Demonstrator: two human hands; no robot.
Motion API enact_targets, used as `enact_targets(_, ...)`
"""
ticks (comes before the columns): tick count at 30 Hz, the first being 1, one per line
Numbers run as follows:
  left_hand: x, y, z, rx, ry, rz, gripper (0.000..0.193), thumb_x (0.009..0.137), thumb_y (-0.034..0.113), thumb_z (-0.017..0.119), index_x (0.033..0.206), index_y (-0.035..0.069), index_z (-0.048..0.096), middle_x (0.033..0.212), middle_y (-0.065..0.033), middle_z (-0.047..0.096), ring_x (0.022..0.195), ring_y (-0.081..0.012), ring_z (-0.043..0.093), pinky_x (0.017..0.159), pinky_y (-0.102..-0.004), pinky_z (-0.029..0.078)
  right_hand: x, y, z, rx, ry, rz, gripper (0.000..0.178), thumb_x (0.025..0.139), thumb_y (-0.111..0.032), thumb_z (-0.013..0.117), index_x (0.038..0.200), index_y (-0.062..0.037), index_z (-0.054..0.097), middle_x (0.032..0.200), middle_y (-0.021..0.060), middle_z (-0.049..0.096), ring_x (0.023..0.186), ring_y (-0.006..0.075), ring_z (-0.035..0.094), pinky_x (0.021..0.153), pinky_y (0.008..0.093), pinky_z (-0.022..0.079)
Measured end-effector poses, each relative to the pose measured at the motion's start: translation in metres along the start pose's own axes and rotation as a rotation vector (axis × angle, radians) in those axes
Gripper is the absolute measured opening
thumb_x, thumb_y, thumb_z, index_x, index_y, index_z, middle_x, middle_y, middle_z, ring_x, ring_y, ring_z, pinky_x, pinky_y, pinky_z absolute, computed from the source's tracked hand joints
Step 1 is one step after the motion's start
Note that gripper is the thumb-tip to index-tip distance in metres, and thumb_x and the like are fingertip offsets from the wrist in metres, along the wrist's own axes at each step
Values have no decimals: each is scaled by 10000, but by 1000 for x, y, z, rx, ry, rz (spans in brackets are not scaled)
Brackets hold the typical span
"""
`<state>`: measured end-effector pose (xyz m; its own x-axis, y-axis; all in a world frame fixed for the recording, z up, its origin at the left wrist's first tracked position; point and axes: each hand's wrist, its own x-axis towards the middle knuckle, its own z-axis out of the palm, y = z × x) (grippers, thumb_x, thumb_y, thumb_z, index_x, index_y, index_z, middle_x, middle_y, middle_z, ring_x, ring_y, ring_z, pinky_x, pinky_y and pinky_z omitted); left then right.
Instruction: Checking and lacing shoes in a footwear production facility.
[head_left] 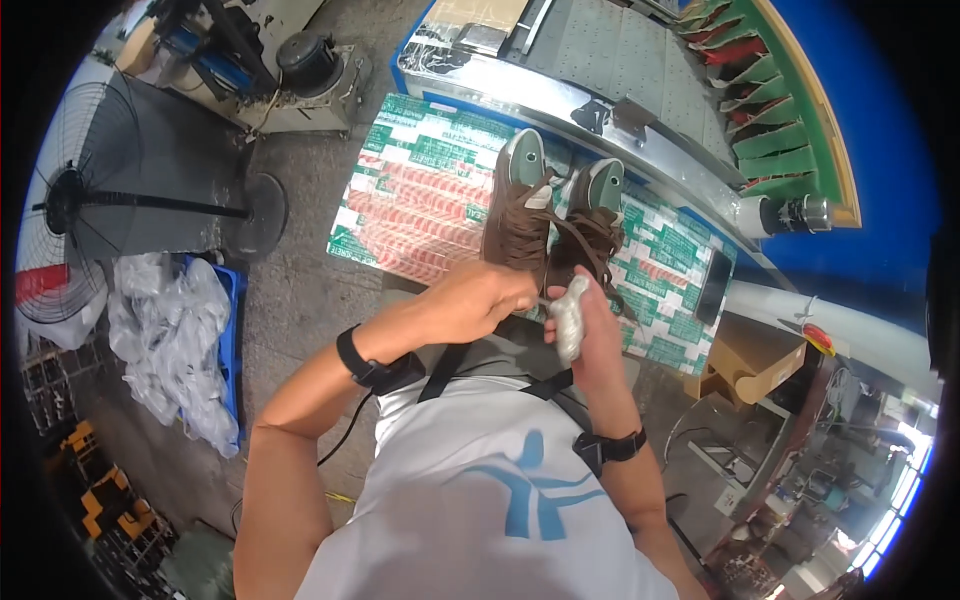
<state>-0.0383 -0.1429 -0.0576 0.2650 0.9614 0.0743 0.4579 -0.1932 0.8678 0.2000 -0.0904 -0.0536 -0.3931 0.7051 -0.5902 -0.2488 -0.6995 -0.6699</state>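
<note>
Two brown lace-up shoes (pixel 517 215) stand side by side on the patterned board, heels away from me; their green-grey insoles show. Loose brown laces (pixel 590 240) drape over the right shoe. In front of them my right hand (pixel 597 340) is closed around a white, twisted bundle (pixel 569 322), perhaps bunched laces or cord. My left hand (pixel 475 300) is closed beside it, fingertips pinched on a thin pale strand (pixel 543 301) that reaches toward the bundle. The toes of the shoes are partly hidden behind my hands.
The board (pixel 400 225) has a green, white and red print. A dark phone-like slab (pixel 713 287) lies at its right. Beyond runs a metal-edged conveyor (pixel 620 75). A standing fan (pixel 70 200) and a blue crate (pixel 228 350) of clear plastic bags are left; a cardboard box (pixel 755 360) is right.
</note>
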Motion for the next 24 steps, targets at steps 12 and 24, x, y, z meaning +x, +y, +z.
enact_targets(12,-40,-30,19,-418,-251,-380,416,1161,339,537,922,36,692,722,-103,677,607,-209,701,627,-411,531,-37,15,-22,-1478,-414,-582,740,1004,-309,760,1643,-61,481,1646,275,431,1477,466,478,1187,509,441)
enact_targets(24,-6,-29,-16,-503,-401,-358,391,1190,335,518,991,49,695,807,-47,676,688,-147,663,678,-331,530,-3,18,-10,-224,-602,77,767,1085,-626,551,1559,-28,476,1173,111,719,1019,170,703,876,329,572)
